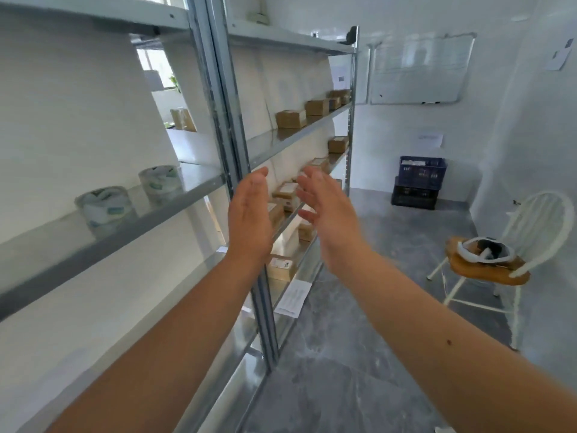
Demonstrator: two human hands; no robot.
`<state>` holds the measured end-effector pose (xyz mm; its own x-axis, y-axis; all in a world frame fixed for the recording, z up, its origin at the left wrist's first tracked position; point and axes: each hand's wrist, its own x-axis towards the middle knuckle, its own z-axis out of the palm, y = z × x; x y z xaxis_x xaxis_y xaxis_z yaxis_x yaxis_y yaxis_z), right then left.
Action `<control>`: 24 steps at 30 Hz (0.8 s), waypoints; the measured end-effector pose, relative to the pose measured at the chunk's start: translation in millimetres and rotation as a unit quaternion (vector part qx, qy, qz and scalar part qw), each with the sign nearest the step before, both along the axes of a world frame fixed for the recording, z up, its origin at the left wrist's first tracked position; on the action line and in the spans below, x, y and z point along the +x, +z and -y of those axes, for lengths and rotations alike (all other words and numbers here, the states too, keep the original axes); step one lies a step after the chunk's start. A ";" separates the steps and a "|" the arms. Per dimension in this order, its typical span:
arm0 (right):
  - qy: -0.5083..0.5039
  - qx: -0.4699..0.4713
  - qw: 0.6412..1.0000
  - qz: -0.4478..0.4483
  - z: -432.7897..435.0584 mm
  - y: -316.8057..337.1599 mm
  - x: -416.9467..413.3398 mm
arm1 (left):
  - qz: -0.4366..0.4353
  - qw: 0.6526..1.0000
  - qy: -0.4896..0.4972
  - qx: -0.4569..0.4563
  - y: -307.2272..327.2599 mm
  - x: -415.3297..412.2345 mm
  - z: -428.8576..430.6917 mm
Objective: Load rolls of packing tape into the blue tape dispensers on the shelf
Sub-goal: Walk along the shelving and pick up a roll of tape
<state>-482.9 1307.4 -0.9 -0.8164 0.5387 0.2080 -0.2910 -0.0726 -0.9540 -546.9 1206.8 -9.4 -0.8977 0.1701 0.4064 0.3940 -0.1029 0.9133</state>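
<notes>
Rolls of packing tape (106, 210), two of them, stand upright on the grey metal shelf (125, 235) at the left, near its front edge. The second roll (160, 182) is a little further along the same shelf, and the two do not touch.

The person holds both arms out in front of the rack. The left hand (249, 220) and the right hand (327, 214) are raised with the palms turned toward each other, close but apart. The fingers of both hands are straight and they hold nothing. Neither hand touches the shelf or the rolls.

On the next rack to the right lie small cardboard boxes (290, 118). I count four on the upper shelf; lower down there are more, but they are too blurred to count. In the far corner two crates (421, 173) are stacked on the floor, the blue one on the dark one. One white chair (487, 271) stands at the right, and one whiteboard (418, 70) hangs on the wall.
</notes>
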 end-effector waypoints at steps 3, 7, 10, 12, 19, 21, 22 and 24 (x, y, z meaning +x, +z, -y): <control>0.081 0.000 0.997 0.004 -10.7 6.5 -42.3 | -0.004 0.997 0.074 -0.002 5.3 -26.9 -5.8; 0.169 -0.005 0.986 0.006 -0.4 10.5 -100.8 | -0.001 0.987 0.158 -0.011 5.4 -53.7 9.4; 0.235 0.005 0.972 -0.008 21.9 4.7 -141.7 | 0.006 0.974 0.228 0.000 0.0 -81.1 36.4; 0.263 0.012 0.965 -0.013 38.8 -0.6 -163.1 | 0.010 0.965 0.261 0.018 -4.5 -99.0 54.0; 0.335 -0.011 0.942 0.006 88.8 -14.5 -218.0 | 0.017 0.939 0.336 0.070 -10.6 -135.8 96.3; 0.352 -0.026 0.935 0.009 100.5 -13.8 -229.9 | 0.022 0.931 0.356 0.075 -9.7 -142.2 106.7; 0.362 -0.028 0.932 0.012 105.7 -13.3 -235.0 | 0.030 0.925 0.370 0.078 -8.3 -144.5 111.1; 0.380 -0.026 0.925 0.013 114.8 -11.3 -244.9 | 0.039 0.918 0.387 0.075 -5.2 -149.9 118.6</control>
<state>-727.8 1192.6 -12.2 -0.9676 -0.1837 0.1735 -0.1148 -0.2922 -0.9495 -696.8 1088.2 -14.6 -0.7535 -0.5840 0.3019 0.3355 0.0533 0.9405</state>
